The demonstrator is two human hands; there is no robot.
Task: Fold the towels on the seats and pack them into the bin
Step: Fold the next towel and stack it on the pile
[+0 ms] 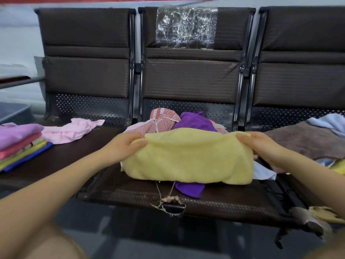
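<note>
A pale yellow towel [188,157] lies doubled over on the middle seat [130,193], on top of a heap of loose towels. My left hand [123,144] pinches its upper left corner and my right hand [261,144] pinches its upper right corner. Beneath and behind it show a purple towel [194,120] and a red-and-white patterned towel [162,118]. A stack of folded towels [20,143] sits on the left seat, with a crumpled pink towel [69,130] beside it. A grey bin [13,111] shows partly at the far left edge.
On the right seat lie a brown towel [306,141] and a light blue towel [328,124]. The middle seat's front edge is torn [168,202], with threads hanging. Three dark seat backs stand behind. Dark floor lies in front of the seats.
</note>
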